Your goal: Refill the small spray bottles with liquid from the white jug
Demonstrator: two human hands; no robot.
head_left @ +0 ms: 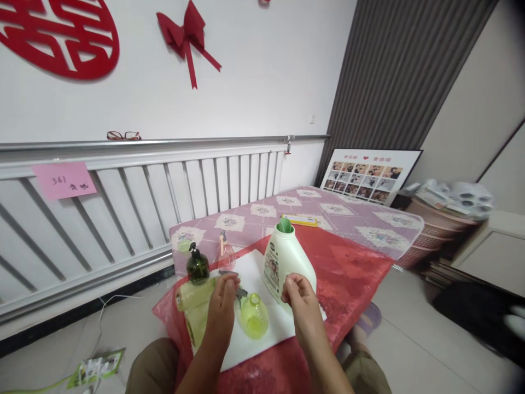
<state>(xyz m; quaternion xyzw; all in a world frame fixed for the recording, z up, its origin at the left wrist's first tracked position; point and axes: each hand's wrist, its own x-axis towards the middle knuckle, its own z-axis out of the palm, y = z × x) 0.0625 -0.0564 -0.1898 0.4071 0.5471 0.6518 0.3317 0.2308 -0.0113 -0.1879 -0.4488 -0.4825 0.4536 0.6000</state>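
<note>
1. the left hand (pixel 222 301) is just left of the small yellow-green bottle (pixel 254 318) — its fingers are drawn in narrow; whether they pinch anything, i cannot tell.
2. the right hand (pixel 302 298) is in front of the large pale jug (pixel 292 254), its fingers curled narrow too — i cannot tell if they hold something.
3. the small yellow-green bottle stands upright on the white sheet (pixel 279 326), between the hands.
4. a green piece (pixel 285 225) sits in the jug's neck.
5. a dark green pump bottle (pixel 198 267) stands near a pink pump bottle (pixel 226 258).

Eyeglasses (pixel 123 136) rest on a pipe (pixel 213 140), and a pink note (pixel 64 180) hangs on the radiator (pixel 126 210).
</note>
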